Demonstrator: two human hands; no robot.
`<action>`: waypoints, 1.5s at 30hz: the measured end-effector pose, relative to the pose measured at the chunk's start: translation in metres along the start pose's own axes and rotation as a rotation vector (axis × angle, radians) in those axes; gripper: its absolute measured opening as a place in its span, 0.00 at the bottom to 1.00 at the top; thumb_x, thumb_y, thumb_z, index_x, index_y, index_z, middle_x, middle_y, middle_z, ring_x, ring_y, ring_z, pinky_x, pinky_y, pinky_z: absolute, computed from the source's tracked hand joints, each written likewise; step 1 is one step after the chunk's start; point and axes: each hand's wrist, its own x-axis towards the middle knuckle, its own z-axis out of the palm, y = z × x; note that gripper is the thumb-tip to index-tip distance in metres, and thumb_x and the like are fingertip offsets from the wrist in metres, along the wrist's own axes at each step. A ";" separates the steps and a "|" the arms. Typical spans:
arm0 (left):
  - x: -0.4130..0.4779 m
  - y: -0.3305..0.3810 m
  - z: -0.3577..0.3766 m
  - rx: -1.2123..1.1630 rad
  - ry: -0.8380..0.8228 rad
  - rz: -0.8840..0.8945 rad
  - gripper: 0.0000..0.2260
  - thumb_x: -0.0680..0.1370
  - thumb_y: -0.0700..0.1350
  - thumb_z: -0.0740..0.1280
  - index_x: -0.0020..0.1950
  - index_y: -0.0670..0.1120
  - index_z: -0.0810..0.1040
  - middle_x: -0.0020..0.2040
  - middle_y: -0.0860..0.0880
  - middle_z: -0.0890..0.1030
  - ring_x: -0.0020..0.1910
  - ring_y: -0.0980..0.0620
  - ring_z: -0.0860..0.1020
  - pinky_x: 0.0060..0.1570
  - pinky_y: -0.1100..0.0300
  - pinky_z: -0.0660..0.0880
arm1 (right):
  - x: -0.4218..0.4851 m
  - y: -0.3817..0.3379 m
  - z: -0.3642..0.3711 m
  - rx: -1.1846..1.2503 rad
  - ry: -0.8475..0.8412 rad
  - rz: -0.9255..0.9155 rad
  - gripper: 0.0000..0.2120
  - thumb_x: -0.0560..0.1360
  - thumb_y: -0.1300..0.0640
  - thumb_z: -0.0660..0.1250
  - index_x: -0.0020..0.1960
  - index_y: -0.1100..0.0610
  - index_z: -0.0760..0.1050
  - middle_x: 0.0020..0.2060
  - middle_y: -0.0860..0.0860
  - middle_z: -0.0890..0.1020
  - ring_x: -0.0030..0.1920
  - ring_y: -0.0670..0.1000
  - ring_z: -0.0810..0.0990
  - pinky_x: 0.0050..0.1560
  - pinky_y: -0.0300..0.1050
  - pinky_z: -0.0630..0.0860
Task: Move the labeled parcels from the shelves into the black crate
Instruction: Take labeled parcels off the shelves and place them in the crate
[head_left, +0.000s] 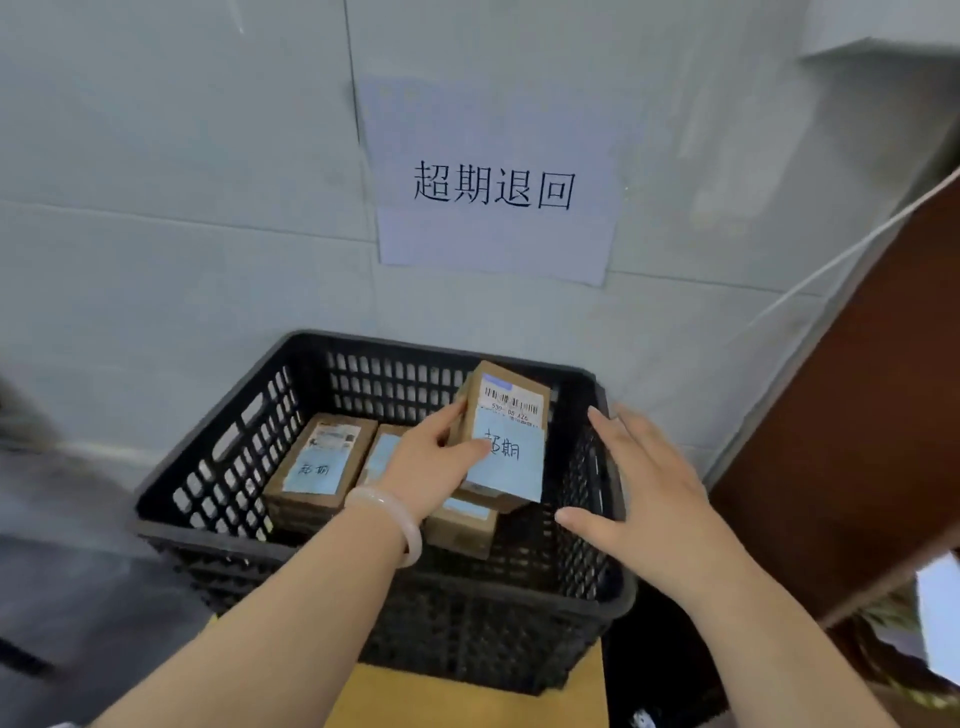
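A black slatted crate (218, 462) stands against the wall below me. My left hand (434, 467) grips a brown cardboard parcel (511, 415) with a barcode label and a pale blue handwritten note, holding it tilted over the crate's right half. My right hand (644, 488) hovers open beside it, over the crate's right rim, touching nothing. Inside lie other labeled parcels: one at the left (322, 467), one partly hidden under my left hand (382, 454), and one below the held parcel (462, 530).
A white paper sign (493, 187) with printed characters is stuck to the tiled wall above the crate. A dark brown panel (857, 441) stands at the right. A yellowish surface (467, 701) lies under the crate's near edge.
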 end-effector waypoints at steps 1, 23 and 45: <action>0.012 -0.003 0.001 0.021 -0.045 -0.019 0.26 0.78 0.46 0.70 0.75 0.56 0.68 0.60 0.53 0.80 0.52 0.57 0.80 0.54 0.57 0.80 | 0.005 -0.001 0.003 -0.017 0.001 0.027 0.47 0.69 0.31 0.66 0.76 0.35 0.39 0.78 0.41 0.40 0.77 0.45 0.39 0.77 0.50 0.44; 0.135 -0.095 0.084 0.270 -0.323 -0.360 0.21 0.82 0.48 0.57 0.76 0.53 0.62 0.65 0.45 0.78 0.62 0.43 0.76 0.63 0.55 0.69 | 0.045 0.004 0.073 -0.103 0.196 0.325 0.37 0.73 0.37 0.64 0.77 0.40 0.51 0.78 0.46 0.43 0.77 0.47 0.38 0.75 0.51 0.42; 0.149 -0.095 0.094 0.348 -0.335 -0.350 0.26 0.84 0.47 0.56 0.80 0.57 0.50 0.70 0.48 0.73 0.61 0.43 0.76 0.62 0.47 0.74 | 0.061 -0.002 0.074 -0.182 0.110 0.206 0.33 0.75 0.37 0.60 0.77 0.39 0.52 0.79 0.45 0.46 0.78 0.47 0.39 0.76 0.55 0.38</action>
